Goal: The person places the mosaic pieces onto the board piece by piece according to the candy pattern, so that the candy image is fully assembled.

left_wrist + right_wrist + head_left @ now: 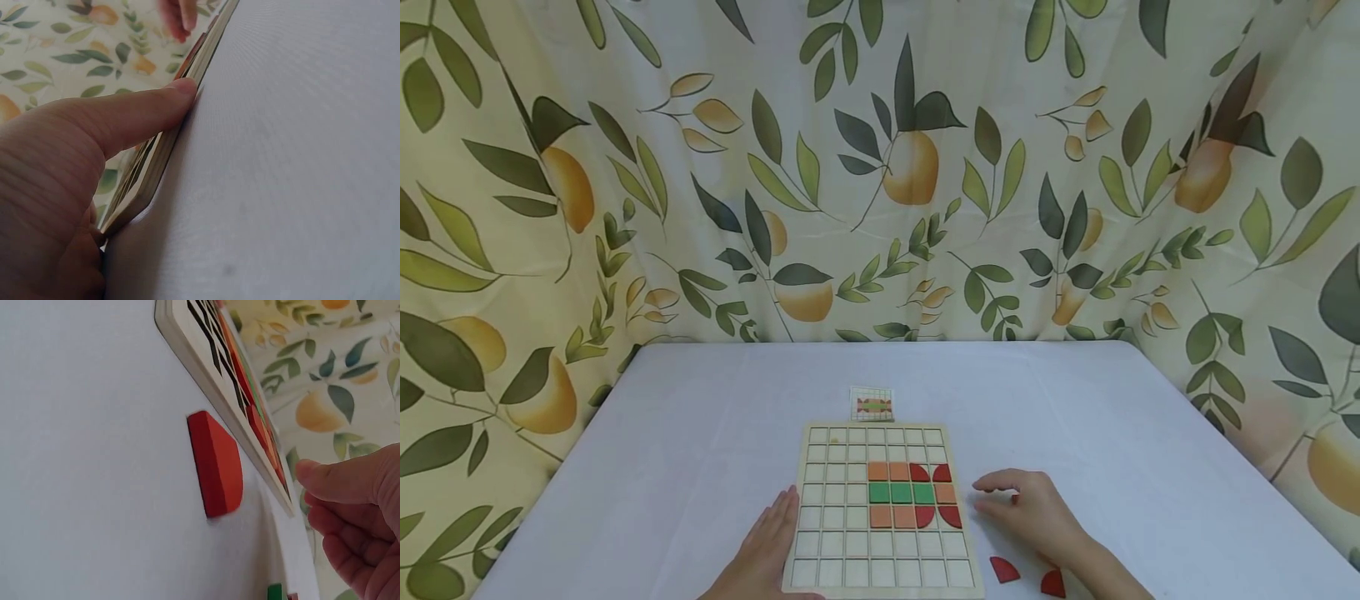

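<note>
Touching board [857, 494]: left hand [766, 533], straight-fingered | right hand [1033, 510]: grip apart | red piece [1015, 498] mostly hidden by it

Left hand [763, 542] touching grid board [832, 546]; right hand [1036, 510] near loose red pieces [1004, 570].

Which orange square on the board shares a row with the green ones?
The orange square at the right end of that row, beside the green squares; the other orange squares sit in pairs, in the rows above and below.

Board [856, 546] smooth wood; red piece [222, 465] matt; curtain [865, 242] cloth.
</note>
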Demonstrator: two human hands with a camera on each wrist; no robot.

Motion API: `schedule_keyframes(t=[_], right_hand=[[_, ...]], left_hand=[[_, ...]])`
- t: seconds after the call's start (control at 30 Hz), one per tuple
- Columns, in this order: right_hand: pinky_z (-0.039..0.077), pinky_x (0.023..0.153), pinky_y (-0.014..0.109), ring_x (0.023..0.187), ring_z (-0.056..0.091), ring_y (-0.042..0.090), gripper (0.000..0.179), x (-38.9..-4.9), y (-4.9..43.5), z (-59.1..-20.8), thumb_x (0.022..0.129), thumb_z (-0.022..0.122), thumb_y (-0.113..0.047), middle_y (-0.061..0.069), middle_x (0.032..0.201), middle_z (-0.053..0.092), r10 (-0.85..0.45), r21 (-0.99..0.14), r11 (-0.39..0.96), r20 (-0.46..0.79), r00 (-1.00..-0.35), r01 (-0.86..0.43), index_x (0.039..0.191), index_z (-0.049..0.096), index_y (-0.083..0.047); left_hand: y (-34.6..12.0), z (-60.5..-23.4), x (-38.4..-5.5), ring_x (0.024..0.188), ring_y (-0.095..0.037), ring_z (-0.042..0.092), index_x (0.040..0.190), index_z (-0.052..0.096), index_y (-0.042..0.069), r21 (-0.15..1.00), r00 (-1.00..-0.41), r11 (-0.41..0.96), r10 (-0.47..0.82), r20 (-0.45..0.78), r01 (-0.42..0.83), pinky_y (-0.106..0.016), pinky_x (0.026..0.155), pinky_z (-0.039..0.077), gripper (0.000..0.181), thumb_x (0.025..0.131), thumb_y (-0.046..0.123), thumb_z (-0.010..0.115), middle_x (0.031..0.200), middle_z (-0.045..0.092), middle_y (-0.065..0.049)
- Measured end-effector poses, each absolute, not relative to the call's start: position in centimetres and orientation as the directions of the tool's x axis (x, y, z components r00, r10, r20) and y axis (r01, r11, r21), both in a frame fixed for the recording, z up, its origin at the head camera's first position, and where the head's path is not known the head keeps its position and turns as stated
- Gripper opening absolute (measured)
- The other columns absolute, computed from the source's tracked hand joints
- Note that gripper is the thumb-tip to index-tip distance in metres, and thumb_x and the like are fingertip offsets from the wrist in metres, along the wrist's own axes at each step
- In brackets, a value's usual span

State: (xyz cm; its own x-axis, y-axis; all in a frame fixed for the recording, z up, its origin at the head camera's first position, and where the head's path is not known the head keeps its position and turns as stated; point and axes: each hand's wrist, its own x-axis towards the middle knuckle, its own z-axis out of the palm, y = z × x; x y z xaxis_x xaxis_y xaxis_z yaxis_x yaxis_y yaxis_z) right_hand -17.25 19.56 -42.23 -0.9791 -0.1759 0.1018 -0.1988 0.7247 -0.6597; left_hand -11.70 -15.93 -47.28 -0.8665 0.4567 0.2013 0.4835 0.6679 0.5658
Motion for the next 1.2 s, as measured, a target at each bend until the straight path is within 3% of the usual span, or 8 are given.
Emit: schedule_keyframes(t=[0.17,0.43,0.73,1.03,1.2], right_hand=[[0.051,0.075,0.03,0.088,0.061,0.014,0.02,-17.2,20.9,-42.2,0.07,0.08,-0.017,-0.005,0.09,0.068,-0.177,-0.633,0.74,0.143,-0.974,-0.228,0.089,0.074,-0.014],[0.048,0.082,0.041,0.088,0.061,0.017,0.02,-17.0,22.7,-42.7,0.07,0.08,-0.018,-0.003,0.089,0.069,-0.108,-0.618,0.769,0.126,-0.986,-0.163,0.088,0.074,-0.013],[0.051,0.075,0.033,0.087,0.06,0.018,0.02,-16.4,24.3,-43.0,0.07,0.08,-0.019,-0.003,0.085,0.068,-0.037,-0.597,0.799,0.073,-0.997,-0.073,0.088,0.074,-0.011],[0.051,0.068,0.025,0.08,0.061,0.015,0.023,-16.6,24.0,-43.0,0.068,0.081,-0.018,-0.002,0.082,0.068,-0.027,-0.588,0.806,0.074,-0.997,-0.066,0.088,0.074,-0.009],[0.052,0.07,0.029,0.081,0.061,0.016,0.024,-16.9,23.6,-42.8,0.068,0.081,-0.02,-0.001,0.083,0.068,-0.041,-0.586,0.808,0.057,-0.998,-0.066,0.088,0.074,-0.008]], left_hand=[[-15.9,-47.2,-11.6,0.128,-0.049,0.018,0.134,0.015,-0.022,0.564,-0.871,0.675,0.451,0.195,0.476,-0.006,0.094,-0.014,0.122,0.068,0.068,0.063,0.141,0.019,-0.037],[-15.8,-47.2,-11.5,0.131,-0.047,0.012,0.138,0.01,-0.018,0.639,-0.895,0.653,0.426,0.134,0.407,-0.008,0.095,-0.012,0.122,0.067,0.062,0.069,0.144,0.014,-0.034],[-15.8,-47.2,-11.5,0.13,-0.048,0.014,0.135,0.012,-0.021,0.614,-0.884,0.656,0.438,0.164,0.439,-0.005,0.092,-0.014,0.121,0.068,0.063,0.067,0.141,0.017,-0.037],[-15.8,-47.3,-11.5,0.13,-0.049,0.014,0.136,0.011,-0.02,0.613,-0.887,0.662,0.434,0.156,0.431,-0.005,0.092,-0.015,0.122,0.067,0.064,0.067,0.142,0.016,-0.036],[-15.9,-47.4,-11.6,0.129,-0.048,0.016,0.136,0.012,-0.021,0.588,-0.879,0.669,0.444,0.173,0.454,-0.006,0.093,-0.014,0.122,0.067,0.065,0.066,0.142,0.017,-0.036]])
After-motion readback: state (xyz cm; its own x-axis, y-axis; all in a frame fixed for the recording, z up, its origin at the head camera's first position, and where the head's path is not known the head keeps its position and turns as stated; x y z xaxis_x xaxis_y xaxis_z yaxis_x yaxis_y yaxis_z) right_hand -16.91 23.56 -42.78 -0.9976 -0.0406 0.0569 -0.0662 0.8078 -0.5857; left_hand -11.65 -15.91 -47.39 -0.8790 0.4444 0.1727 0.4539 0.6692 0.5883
